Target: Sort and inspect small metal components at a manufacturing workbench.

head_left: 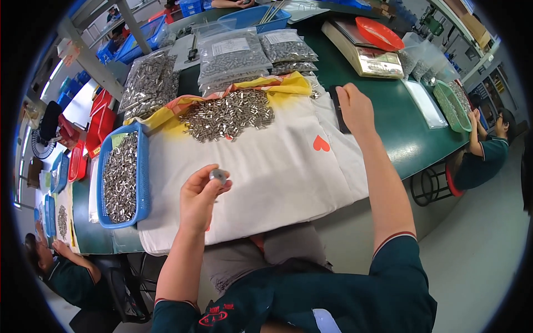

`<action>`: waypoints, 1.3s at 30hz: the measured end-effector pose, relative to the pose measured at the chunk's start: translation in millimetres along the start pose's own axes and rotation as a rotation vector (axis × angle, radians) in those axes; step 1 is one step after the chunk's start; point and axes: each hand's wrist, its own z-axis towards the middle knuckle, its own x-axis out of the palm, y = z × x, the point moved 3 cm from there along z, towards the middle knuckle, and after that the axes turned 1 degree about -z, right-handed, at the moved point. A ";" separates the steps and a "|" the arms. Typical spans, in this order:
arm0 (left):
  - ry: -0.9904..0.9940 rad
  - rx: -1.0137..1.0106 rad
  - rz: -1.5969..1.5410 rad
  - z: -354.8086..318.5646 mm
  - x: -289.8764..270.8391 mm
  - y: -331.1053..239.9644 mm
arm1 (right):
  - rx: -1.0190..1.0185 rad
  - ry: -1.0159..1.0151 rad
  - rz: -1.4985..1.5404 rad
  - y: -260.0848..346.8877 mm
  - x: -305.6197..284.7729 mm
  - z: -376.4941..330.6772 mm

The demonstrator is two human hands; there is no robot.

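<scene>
A: Disc (218, 176), small and grey, pinched in the left hand (200, 200) above the white cloth (277, 172).
B: And the right hand (355, 108)?
A: Empty, fingers loosely curled, over the dark slab (338, 114), just right of the metal pile (227, 115). That pile lies ahead of the left hand.

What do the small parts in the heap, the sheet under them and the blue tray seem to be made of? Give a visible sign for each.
Small parts: probably metal, silvery with bright glints.
Sheet: cloth, matt white, with soft folds at its edges.
Blue tray: likely plastic, with an evenly coloured slotted wall.
</scene>
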 end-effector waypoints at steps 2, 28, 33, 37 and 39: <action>-0.059 0.003 0.044 -9.1 -16.4 -1.5 | -0.024 0.062 -0.054 -24.2 21.8 22.9; 0.360 -0.020 0.668 56.4 -44.7 -2.2 | -0.327 0.519 0.171 147.8 135.8 -68.1; 0.612 -0.012 0.665 45.3 -42.1 1.3 | -0.353 0.547 0.075 150.1 141.1 -68.9; 0.440 -0.185 0.295 56.2 -57.4 3.1 | -0.352 0.521 0.107 151.8 141.1 -75.3; 0.370 -0.129 0.165 65.4 -62.8 9.3 | -0.383 0.431 0.093 159.1 134.1 -72.6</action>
